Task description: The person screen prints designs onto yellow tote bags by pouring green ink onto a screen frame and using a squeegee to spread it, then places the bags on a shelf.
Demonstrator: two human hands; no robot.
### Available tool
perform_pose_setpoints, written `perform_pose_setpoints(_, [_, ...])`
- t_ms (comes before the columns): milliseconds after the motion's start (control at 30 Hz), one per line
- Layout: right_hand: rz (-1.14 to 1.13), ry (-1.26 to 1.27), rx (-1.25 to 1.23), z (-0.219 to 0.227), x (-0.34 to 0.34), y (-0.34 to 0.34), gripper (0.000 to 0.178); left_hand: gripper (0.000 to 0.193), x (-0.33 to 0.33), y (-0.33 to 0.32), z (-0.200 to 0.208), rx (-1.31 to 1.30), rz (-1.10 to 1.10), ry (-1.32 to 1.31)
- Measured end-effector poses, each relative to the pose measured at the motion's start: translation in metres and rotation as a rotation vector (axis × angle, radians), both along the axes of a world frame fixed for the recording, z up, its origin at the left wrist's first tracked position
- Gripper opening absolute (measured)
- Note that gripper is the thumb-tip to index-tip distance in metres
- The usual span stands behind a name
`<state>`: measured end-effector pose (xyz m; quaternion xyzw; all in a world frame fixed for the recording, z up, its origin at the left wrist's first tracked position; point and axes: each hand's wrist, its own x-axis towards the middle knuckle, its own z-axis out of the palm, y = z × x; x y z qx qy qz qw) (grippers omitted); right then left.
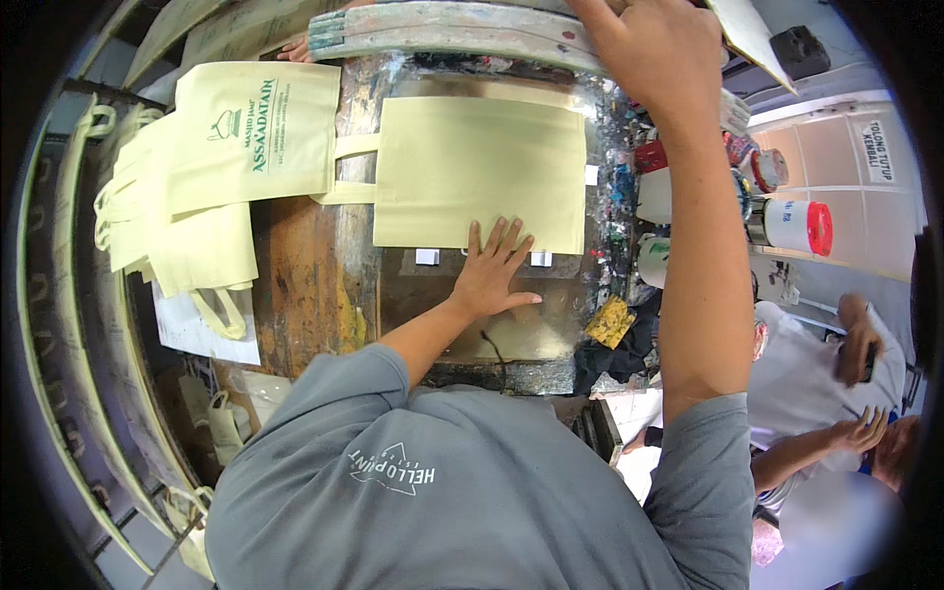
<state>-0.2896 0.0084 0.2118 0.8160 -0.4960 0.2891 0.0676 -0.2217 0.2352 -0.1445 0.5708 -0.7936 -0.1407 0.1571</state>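
A plain pale yellow tote bag lies flat on the worktable, its handles stretched out to the left. My left hand rests on the bag's near edge, fingers spread and thumb out to the right. Up at the far side, my right hand grips the right part of a paint-stained printing frame, raised beyond the bag; some of its fingers are hidden. Small white tabs show along the bag's near edge.
Printed tote bags lie in a pile at the left, beside long racks. Paint cans, a yellow sponge and a black cloth sit at the right. Another person's hand shows at the far left; other people are at the lower right.
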Motion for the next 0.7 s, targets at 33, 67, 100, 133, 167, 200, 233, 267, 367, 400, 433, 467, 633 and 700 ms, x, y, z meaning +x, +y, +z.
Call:
perform_pose_setpoints(33, [0.001,0.001,0.003,0.002,0.001,-0.002,0.077,0.114,0.001,0.0,-0.002,-0.005,-0.003,0.013])
perform_pose_setpoints(67, [0.0,0.002,0.007,0.003,0.003,-0.002,0.078,0.115,0.002,0.001,-0.004,-0.008,0.0,-0.005])
perform_pose_setpoints(100, [-0.002,0.003,0.01,0.002,0.004,0.0,0.078,0.115,0.003,0.004,-0.005,-0.011,0.003,-0.022])
perform_pose_setpoints(133, [-0.008,0.008,0.009,0.003,0.005,-0.001,0.078,0.116,0.002,0.002,-0.006,-0.027,0.006,-0.036])
perform_pose_setpoints(167, [-0.002,-0.012,-0.009,0.002,0.005,-0.001,0.078,0.115,0.002,0.002,-0.006,-0.032,0.012,-0.028])
perform_pose_setpoints(200, [0.003,-0.032,-0.026,-0.001,0.004,-0.002,0.078,0.115,0.002,0.004,-0.006,-0.037,0.017,-0.019])
perform_pose_setpoints(233, [0.002,-0.049,-0.051,-0.002,0.002,-0.003,0.078,0.115,0.002,0.002,0.001,-0.05,0.017,-0.008])
perform_pose_setpoints(267, [0.008,-0.047,-0.032,-0.001,0.001,-0.005,0.078,0.116,0.004,-0.001,0.008,-0.054,0.028,0.019])
perform_pose_setpoints(367, [0.03,-0.031,-0.019,0.003,-0.002,-0.006,0.076,0.121,0.013,-0.002,0.023,-0.01,0.048,0.021])
perform_pose_setpoints(400, [0.042,-0.021,-0.04,0.001,-0.003,-0.004,0.075,0.123,0.013,0.004,0.017,0.045,0.048,-0.034])
perform_pose_setpoints(433, [0.06,-0.011,-0.067,0.0,-0.003,-0.004,0.074,0.125,0.014,0.004,0.007,0.094,0.055,-0.088])
perform_pose_setpoints(467, [0.036,0.007,-0.053,0.0,-0.001,0.002,0.071,0.127,0.014,0.009,0.0,0.074,0.061,-0.094])
perform_pose_setpoints(633, [0.063,0.105,-0.053,-0.019,-0.012,0.003,0.073,0.129,0.012,0.003,0.03,0.192,0.105,-0.083])
perform_pose_setpoints(700, [0.063,0.102,-0.057,-0.026,-0.011,0.01,0.072,0.132,0.022,-0.003,0.059,0.251,0.18,0.064])
